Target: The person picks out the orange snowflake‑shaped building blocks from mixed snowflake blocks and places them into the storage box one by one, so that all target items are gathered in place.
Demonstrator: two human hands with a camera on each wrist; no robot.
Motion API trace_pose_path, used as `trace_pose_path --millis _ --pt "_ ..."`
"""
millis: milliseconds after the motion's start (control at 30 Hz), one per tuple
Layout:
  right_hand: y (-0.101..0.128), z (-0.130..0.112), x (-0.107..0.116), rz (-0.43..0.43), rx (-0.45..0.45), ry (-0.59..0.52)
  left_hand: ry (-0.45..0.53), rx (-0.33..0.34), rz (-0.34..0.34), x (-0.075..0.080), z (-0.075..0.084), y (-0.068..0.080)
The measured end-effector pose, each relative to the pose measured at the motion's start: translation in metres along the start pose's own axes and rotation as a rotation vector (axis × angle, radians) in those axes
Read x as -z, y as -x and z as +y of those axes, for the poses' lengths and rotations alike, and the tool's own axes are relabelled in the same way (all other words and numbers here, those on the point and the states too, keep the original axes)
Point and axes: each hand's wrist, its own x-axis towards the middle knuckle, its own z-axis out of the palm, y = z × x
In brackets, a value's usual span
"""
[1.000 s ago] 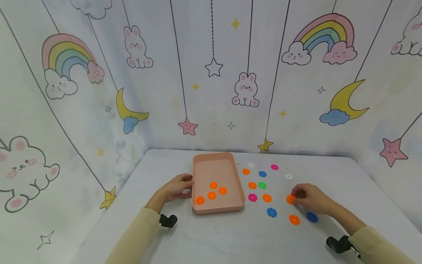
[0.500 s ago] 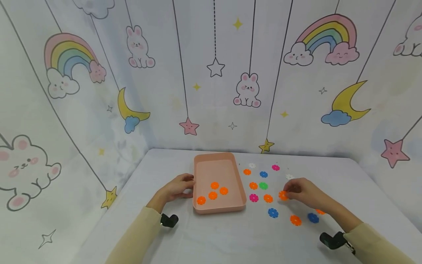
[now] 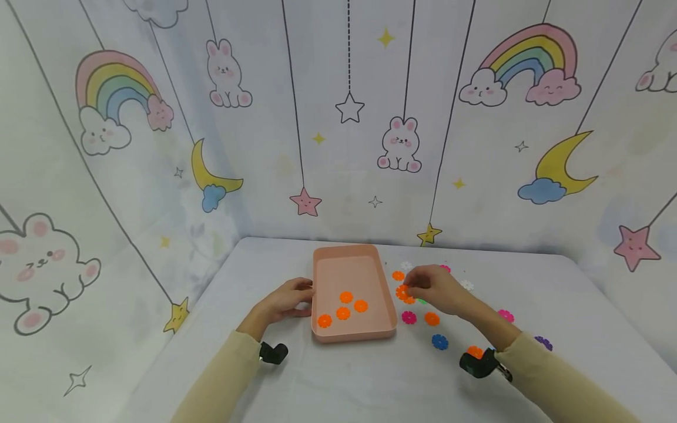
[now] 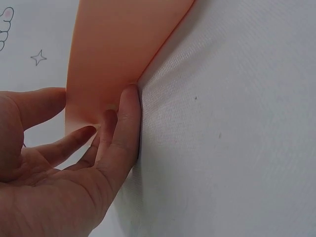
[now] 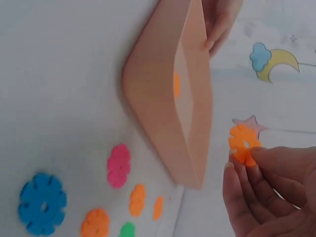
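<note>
My right hand (image 3: 441, 291) pinches an orange interlocking plastic disc (image 5: 242, 140), notched like a flower, between thumb and fingertips. In the head view it is just right of the peach tray (image 3: 349, 270), above the loose discs. My left hand (image 3: 288, 298) is at the tray's left side. In the left wrist view, its fingertips touch the tray's outer wall (image 4: 118, 44) from rim to bottom edge. Several orange discs (image 3: 343, 314) lie in the near half of the tray. The right hand partly covers a green disc (image 3: 422, 301).
Loose discs lie on the white cloth right of the tray: pink (image 3: 409, 318), blue (image 3: 440, 342), white (image 3: 467, 285), purple (image 3: 543, 343) and more orange (image 3: 432, 319). Each wrist carries a black camera (image 3: 478, 363). A patterned curtain (image 3: 338, 164) hangs behind the table.
My right hand has carried the orange disc leftward and away from me, from the right side of the table toward the tray. The left hand has stayed at the tray's side.
</note>
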Motion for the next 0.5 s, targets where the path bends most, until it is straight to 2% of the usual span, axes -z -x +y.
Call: trace_pose_path --millis 233,500 --pt "-0.03 -0.03 -0.033 0.021 -0.014 -0.053 0.024 -0.004 -0.004 0.0 -0.001 0.001" --pt "-0.059 -0.041 -0.073 0.089 -0.073 -0.112 0.023 0.008 -0.007 -0.001 0.002 0.004"
